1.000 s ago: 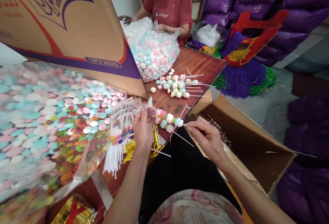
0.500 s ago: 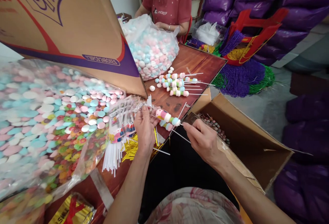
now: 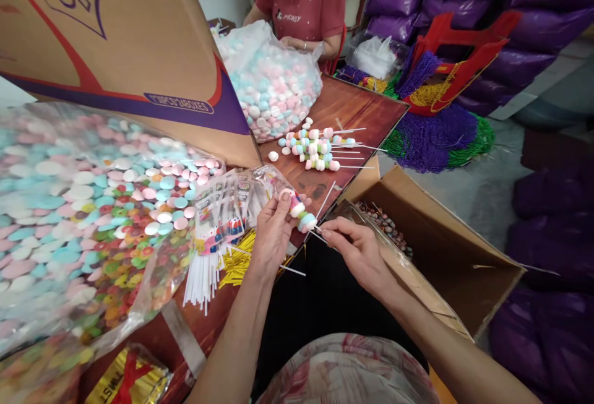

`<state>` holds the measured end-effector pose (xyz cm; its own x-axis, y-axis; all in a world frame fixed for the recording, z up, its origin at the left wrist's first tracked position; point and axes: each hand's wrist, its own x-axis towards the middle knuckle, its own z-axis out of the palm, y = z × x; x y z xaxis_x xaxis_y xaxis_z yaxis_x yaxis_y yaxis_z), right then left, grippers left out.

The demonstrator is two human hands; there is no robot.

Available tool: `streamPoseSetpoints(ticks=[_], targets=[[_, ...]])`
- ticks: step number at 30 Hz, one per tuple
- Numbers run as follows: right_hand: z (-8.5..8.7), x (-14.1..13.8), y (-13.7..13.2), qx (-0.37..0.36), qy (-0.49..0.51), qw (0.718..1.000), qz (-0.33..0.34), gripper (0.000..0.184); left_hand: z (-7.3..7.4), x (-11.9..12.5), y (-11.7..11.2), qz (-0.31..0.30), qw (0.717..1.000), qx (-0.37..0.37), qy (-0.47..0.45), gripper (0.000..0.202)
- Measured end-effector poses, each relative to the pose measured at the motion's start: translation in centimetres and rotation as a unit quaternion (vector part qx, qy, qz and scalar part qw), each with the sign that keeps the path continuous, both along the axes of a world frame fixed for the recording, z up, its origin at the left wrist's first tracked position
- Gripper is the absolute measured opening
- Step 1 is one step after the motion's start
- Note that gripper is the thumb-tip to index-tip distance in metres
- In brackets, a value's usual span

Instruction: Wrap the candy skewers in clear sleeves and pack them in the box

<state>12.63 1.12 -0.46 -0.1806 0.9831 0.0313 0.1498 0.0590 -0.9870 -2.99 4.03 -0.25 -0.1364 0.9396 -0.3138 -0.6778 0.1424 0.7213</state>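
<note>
A candy skewer (image 3: 307, 221) of pastel marshmallows on a white stick is between my hands, its upper part in a clear printed wrapper. My left hand (image 3: 273, 234) is closed around the wrapped upper end, thumb on top. My right hand (image 3: 355, 246) pinches near the stick just below the lowest marshmallow. Left of my left hand lie clear printed wrappers (image 3: 225, 206), white sticks (image 3: 203, 283) and gold twist ties (image 3: 239, 262). Beyond my hands, several finished-looking candy skewers (image 3: 318, 150) lie in a pile on the table.
A large open bag of marshmallows and gummy rings (image 3: 116, 224) covers the left side. Behind it stands a cardboard box (image 3: 139, 45). Another marshmallow bag (image 3: 278, 82) sits before a co-worker (image 3: 309, 8). An open carton (image 3: 445, 255) holding skewers stands at the table's right edge (image 3: 394, 122).
My left hand has shifted right and down from the wrapper's upper part onto the marshmallows. The skewer is slightly lower, and my right hand has moved a little left along the stick.
</note>
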Motion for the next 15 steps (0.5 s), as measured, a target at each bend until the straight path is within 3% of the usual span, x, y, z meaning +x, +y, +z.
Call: streamPoseSetpoints(ticks=[4,6,8,11,13,15], targets=[[-0.3,-0.2,0.1,-0.225,0.176,0.958,0.014,0.024,-0.1,0.1,-0.1,-0.024,0.999,-0.001,-0.033,0.022],[-0.7,-0.1,0.1,-0.285,0.227,0.931,0.025,0.027,-0.1,0.2,-0.1,-0.03,0.998,-0.001,-0.046,0.021],[-0.8,-0.1,0.1,-0.3,0.236,0.924,0.033,0.028,-0.1,0.4,-0.1,-0.032,0.998,0.003,-0.055,0.019],[-0.6,-0.5,0.0,-0.208,0.16,0.965,0.019,0.022,-0.1,0.9,-0.2,-0.018,0.998,-0.003,-0.053,0.018],[-0.6,-0.6,0.0,-0.075,0.057,0.996,0.004,0.019,-0.2,1.1,-0.2,-0.016,0.999,-0.003,-0.041,0.018],[-0.7,-0.6,0.1,0.048,-0.067,0.997,0.012,0.018,-0.2,1.3,-0.3,-0.024,0.999,0.0,-0.033,0.017]])
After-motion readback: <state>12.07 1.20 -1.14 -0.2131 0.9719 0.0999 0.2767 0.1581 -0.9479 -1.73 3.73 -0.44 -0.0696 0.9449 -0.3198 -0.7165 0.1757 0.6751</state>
